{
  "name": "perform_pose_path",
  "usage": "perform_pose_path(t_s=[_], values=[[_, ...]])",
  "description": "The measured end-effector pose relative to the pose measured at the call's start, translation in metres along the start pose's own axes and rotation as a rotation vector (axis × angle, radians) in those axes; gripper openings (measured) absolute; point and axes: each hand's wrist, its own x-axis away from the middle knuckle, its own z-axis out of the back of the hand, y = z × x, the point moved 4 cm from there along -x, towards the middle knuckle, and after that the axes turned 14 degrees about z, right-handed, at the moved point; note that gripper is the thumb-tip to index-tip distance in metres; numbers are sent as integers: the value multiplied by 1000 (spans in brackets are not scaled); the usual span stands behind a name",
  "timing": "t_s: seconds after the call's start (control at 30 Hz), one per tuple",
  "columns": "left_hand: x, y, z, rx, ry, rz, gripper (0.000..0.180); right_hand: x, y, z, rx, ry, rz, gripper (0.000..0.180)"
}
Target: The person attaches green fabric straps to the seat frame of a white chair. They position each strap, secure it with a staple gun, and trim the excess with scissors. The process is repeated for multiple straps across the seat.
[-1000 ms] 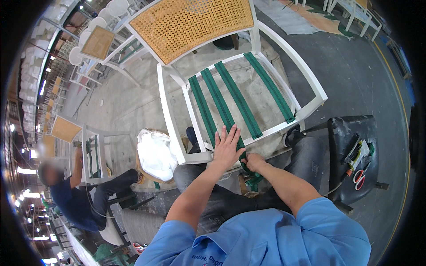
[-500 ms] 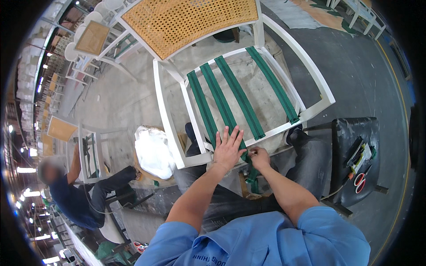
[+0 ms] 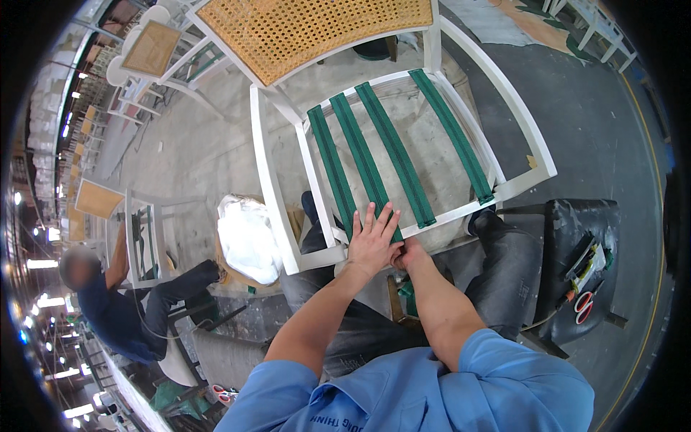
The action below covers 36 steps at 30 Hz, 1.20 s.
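Observation:
A white chair frame [image 3: 273, 194] with a woven cane back [image 3: 317, 25] stands in front of me. Several green webbing straps [image 3: 381, 144] run across its open seat. My left hand [image 3: 373, 241] lies flat, fingers spread, on the strap ends at the front seat rail [image 3: 446, 212]. My right hand [image 3: 409, 255] sits just below the rail beside it, fingers closed on the end of a green strap [image 3: 407, 291] that hangs down under the rail.
A black stool [image 3: 583, 237] at right carries red-handled scissors [image 3: 584, 302] and other tools. A white plastic bag [image 3: 248, 237] lies on the floor at left. Another person [image 3: 115, 309] sits at far left by a second white chair frame [image 3: 140, 230].
The chair has shifted slightly in view as my head moved. Both hands stay at the front seat rail, the left still flat on the straps.

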Motion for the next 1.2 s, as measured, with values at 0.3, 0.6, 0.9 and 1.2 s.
perform_pose_path(t_s=[0.3,0.6,0.9,1.2], values=[[58,17,30,437,50,161,52,-51,-25,-6,-17,84,105,71],[66,11,-111,2166,-974,1549,42,-79,-22,21,7,164,133,69],[46,9,-160,2286,-1079,1536,31,-114,-19,44,-31,232,158,67],[15,0,-168,2479,-1020,1497,16,-144,-21,56,-58,280,156,66]])
